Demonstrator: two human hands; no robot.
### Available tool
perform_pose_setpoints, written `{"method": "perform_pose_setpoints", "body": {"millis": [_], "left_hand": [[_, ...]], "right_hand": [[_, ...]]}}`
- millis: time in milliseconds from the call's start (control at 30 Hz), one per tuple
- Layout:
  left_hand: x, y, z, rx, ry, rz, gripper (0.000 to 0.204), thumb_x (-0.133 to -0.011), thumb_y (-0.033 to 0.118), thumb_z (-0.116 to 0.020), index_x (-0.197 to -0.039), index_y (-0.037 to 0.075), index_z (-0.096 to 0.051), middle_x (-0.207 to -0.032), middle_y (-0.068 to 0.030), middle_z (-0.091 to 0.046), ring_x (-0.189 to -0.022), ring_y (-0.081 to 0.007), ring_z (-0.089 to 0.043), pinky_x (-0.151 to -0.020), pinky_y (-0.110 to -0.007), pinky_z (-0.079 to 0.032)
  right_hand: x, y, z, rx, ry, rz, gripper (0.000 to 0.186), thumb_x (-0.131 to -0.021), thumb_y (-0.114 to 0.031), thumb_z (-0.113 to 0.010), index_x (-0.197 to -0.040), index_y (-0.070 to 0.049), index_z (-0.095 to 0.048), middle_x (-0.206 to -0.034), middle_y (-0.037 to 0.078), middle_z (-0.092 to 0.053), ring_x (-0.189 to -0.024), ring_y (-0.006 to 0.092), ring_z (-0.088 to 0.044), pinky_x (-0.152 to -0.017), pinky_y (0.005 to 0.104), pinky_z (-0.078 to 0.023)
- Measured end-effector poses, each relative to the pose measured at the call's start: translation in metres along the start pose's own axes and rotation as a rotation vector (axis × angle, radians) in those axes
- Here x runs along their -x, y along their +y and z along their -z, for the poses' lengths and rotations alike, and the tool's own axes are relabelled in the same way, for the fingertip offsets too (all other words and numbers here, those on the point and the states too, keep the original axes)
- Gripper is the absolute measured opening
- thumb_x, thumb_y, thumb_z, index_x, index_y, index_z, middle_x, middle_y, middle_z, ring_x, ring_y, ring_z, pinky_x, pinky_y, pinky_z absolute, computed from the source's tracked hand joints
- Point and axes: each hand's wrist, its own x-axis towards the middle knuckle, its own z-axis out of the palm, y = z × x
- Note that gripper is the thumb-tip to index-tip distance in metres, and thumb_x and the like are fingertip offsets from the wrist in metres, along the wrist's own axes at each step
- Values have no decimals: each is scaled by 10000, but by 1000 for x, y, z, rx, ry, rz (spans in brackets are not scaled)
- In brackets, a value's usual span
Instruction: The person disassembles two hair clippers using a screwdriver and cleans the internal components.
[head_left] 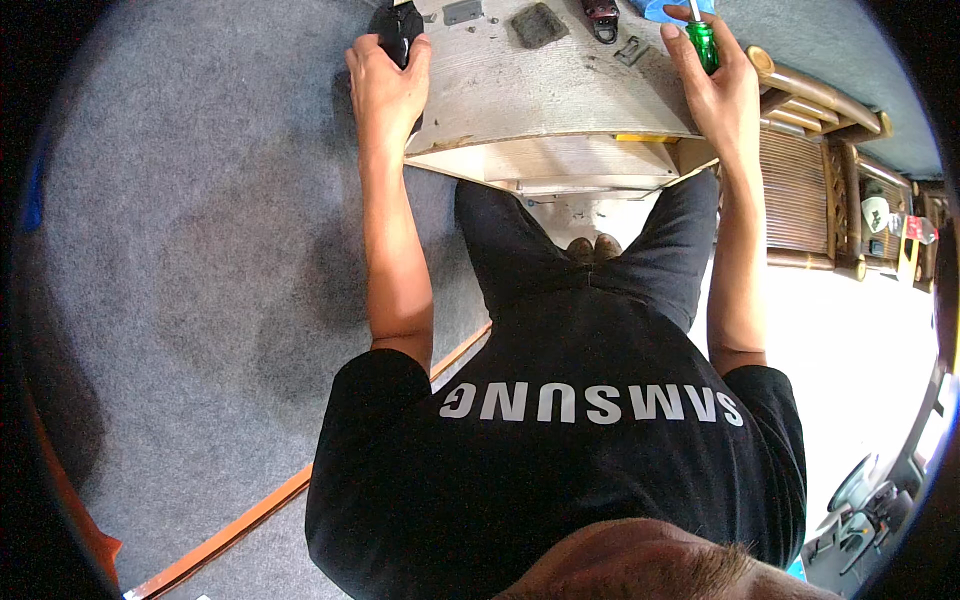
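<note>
At the far left corner of the worn, pale table, my left hand is closed round a glossy black object. Its upper end is cut off by the frame edge, and I cannot tell its kind. Across the table at the far right, my right hand grips a screwdriver by its clear green handle, the metal shaft pointing away from me. Between the hands lie a dark square pad, a small metal bracket and a dark red tool, partly out of frame.
A flat grey metal piece and blue plastic sit at the table's far side. The table's open front compartment faces my knees, with a yellow item inside. Bamboo furniture stands close on the right; a grey wall is on the left.
</note>
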Motion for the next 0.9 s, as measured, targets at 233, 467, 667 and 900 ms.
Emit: {"method": "perform_pose_setpoints", "body": {"millis": [233, 467, 667, 900], "left_hand": [[21, 23, 13, 248, 130, -110, 547, -889, 275, -812, -1204, -41, -497, -1068, -230, -641, -1003, -343, -671, -907, -455, -531], [31, 45, 17, 614, 66, -167, 586, -871, 139, -842, -1273, -5, -441, -1006, -107, -693, -905, -206, -684, -867, -347, -543], [8, 3, 14, 1345, -102, 226, 523, -1079, 484, -552, -1370, 49, -533, -948, -85, -639, -803, -168, -606, -674, -323, -506], [12, -6, -8, 1700, -117, 417, 603, -1095, 577, -416, -1374, 56, -535, -939, -105, -625, -783, -216, -579, -684, -350, -487]], "right_hand": [[-6, 35, 1, 132, -31, 96, 352, -1022, -365, -689, -1272, -119, -719, -855, 28, -721, -827, 77, -615, -793, 269, -503], [-6, 35, 1, 120, 1, 106, 368, -988, -363, -703, -1231, -86, -713, -845, 146, -735, -782, 175, -688, -761, 322, -529], [-8, 32, -1, 86, -17, 92, 346, -995, -344, -705, -1222, -84, -710, -776, 107, -692, -744, 146, -644, -731, 320, -516], [-9, 31, -2, 108, -9, 88, 375, -992, -379, -701, -1208, -73, -713, -790, 118, -704, -756, 162, -660, -738, 328, -515]]}}
